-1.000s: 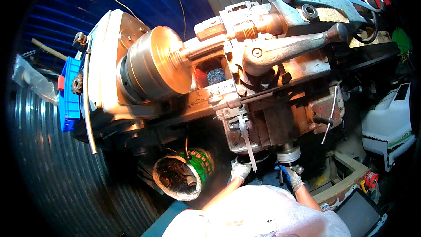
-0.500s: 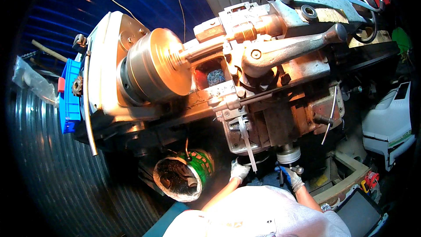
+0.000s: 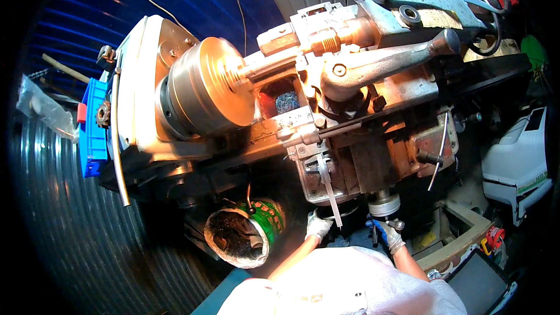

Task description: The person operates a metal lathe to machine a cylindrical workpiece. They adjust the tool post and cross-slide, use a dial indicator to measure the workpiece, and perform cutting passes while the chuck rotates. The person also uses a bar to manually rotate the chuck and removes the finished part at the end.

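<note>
My left hand (image 3: 318, 227), in a white glove, grips a handwheel (image 3: 345, 212) below the lathe's carriage. My right hand (image 3: 391, 237), in a white-and-blue glove, holds the crank handle (image 3: 395, 224) under the cross-slide dial (image 3: 384, 204). A caliper-like metal scale (image 3: 329, 189) hangs on the carriage between them. Above, the large chuck (image 3: 216, 81) looks blurred, as if spinning, round a horizontal shaft (image 3: 268, 64). The tool post (image 3: 344, 90) with its long lever (image 3: 408, 55) sits right of the chuck.
A green bucket (image 3: 265, 221) with dark contents is left of my left hand. A blue plastic bin (image 3: 93, 128) hangs at the headstock's left. A white machine housing (image 3: 513, 157) stands at right. A dark screen panel (image 3: 475, 286) and a wooden-looking frame (image 3: 464, 221) are at lower right.
</note>
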Motion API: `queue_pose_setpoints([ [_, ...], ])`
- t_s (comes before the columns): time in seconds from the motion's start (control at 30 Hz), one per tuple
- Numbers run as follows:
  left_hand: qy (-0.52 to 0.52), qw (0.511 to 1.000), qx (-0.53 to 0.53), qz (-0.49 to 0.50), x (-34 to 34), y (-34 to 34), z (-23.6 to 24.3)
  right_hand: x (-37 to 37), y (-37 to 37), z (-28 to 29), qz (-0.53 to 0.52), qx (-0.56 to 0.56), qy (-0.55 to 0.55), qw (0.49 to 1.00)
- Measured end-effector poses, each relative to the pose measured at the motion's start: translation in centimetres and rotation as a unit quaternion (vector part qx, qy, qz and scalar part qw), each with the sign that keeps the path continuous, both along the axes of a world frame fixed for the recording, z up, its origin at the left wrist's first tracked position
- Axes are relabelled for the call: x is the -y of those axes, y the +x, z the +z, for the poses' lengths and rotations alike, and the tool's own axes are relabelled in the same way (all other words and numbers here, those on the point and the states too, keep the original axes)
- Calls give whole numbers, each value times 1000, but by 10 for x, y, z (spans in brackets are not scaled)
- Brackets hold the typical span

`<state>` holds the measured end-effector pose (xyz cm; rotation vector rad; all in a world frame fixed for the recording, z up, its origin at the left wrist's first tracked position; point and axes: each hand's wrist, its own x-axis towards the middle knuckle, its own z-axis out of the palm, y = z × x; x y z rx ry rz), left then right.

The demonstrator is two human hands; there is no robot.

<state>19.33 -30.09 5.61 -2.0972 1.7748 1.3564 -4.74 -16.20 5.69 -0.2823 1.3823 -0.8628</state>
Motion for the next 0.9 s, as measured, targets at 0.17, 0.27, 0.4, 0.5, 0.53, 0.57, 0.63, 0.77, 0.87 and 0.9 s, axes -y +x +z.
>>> queue_pose_setpoints([
  [0.17,44,998,-32,12,-19,24,-69,-8,2,-17,-12,20,-17,1000],
  [0.27,33,999,-39,7,-19,24,-67,-13,0,-22,-10,27,-21,999],
  [0.4,16,998,-42,35,-11,12,-38,-11,-1,-18,-32,55,-17,998],
  [0.5,39,994,-81,55,-15,16,-51,3,5,-1,-66,88,-23,994],
  [0.53,30,996,-72,43,-14,12,-50,5,6,1,-79,106,-23,991],
  [0.57,20,997,-63,32,-13,8,-49,8,6,2,-93,124,-24,988],
  [0.63,51,998,4,40,-25,10,-57,12,7,8,-92,125,-25,988],
  [0.77,113,990,73,-51,-20,-5,-43,12,3,15,-77,126,9,989],
  [0.87,174,969,113,-132,-14,-9,-33,10,5,7,-73,125,-6,990],
  [0.9,138,971,128,-147,-19,-7,-36,8,5,6,-74,131,-2,989],
])
